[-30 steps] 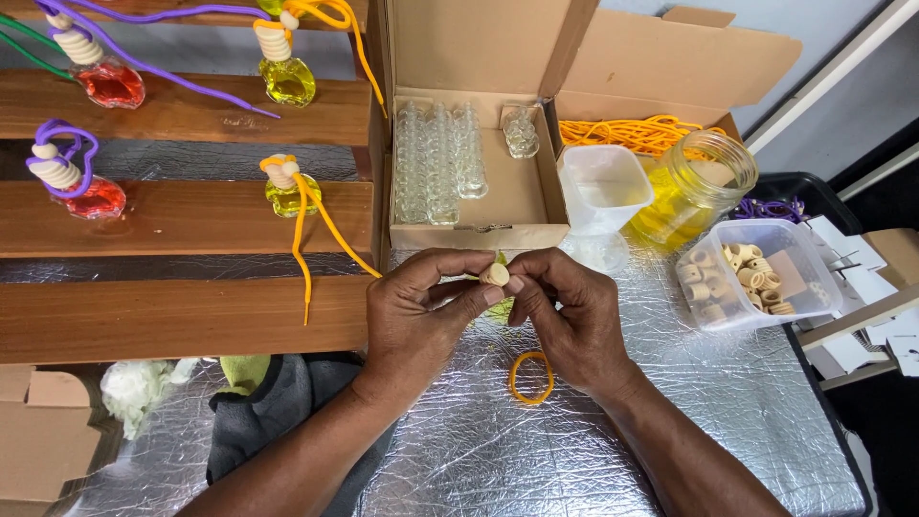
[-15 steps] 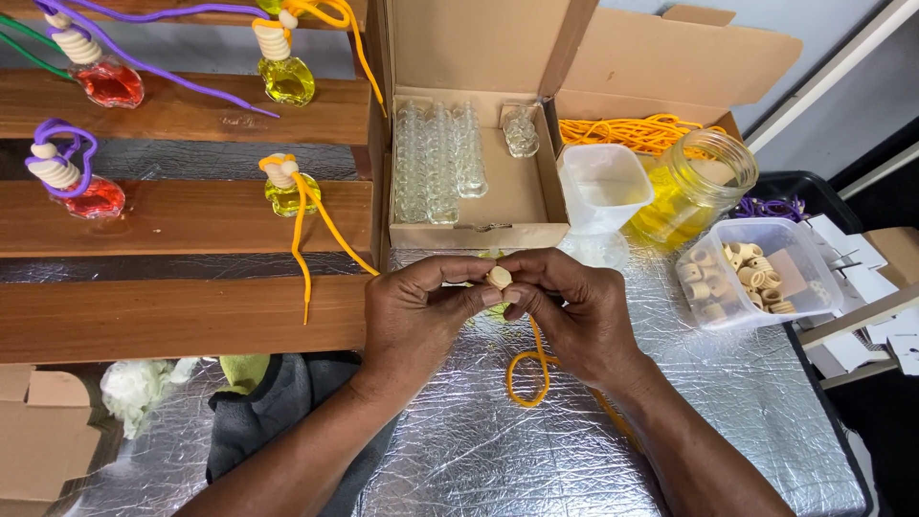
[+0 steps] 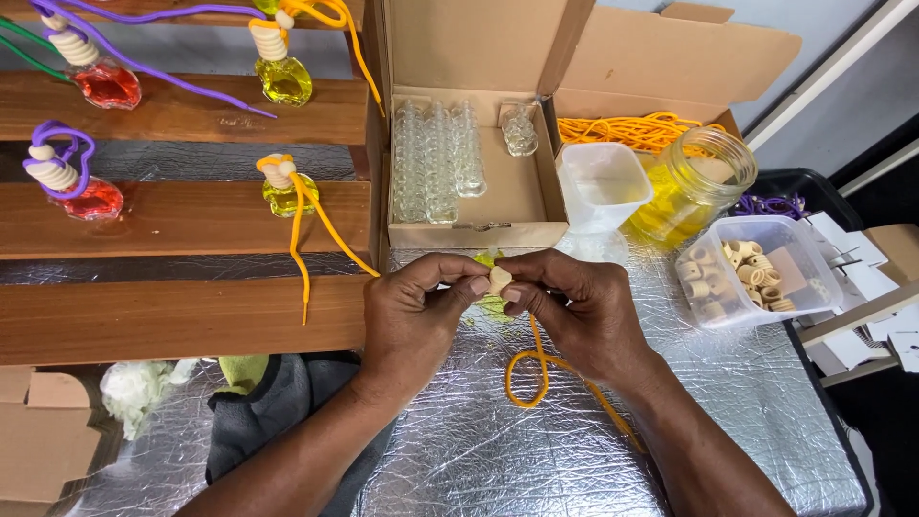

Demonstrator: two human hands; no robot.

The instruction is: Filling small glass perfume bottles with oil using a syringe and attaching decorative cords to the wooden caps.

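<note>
A foil-covered table (image 3: 459, 450) carries an open cardboard box (image 3: 479, 206) at twelve o'clock, a glass jar (image 3: 691, 187) at two, a dark cloth (image 3: 278, 412) at eight.

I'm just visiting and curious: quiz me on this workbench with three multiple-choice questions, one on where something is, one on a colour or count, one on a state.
1. Where do the empty glass bottles lie?
A. in the open cardboard box
B. on the wooden shelves
C. in the glass jar

2. What colour is the cord hanging below the hands?
A. purple
B. orange
C. green

3. What is the state of the small cap?
A. lying loose on the foil
B. pinched between the fingers of both hands
C. sitting in the plastic tub

Answers:
1. A, the clear bottles sit in rows inside the box.
2. B, an orange loop trails onto the foil-covered table.
3. B, the left hand and right hand both grip it.
</note>
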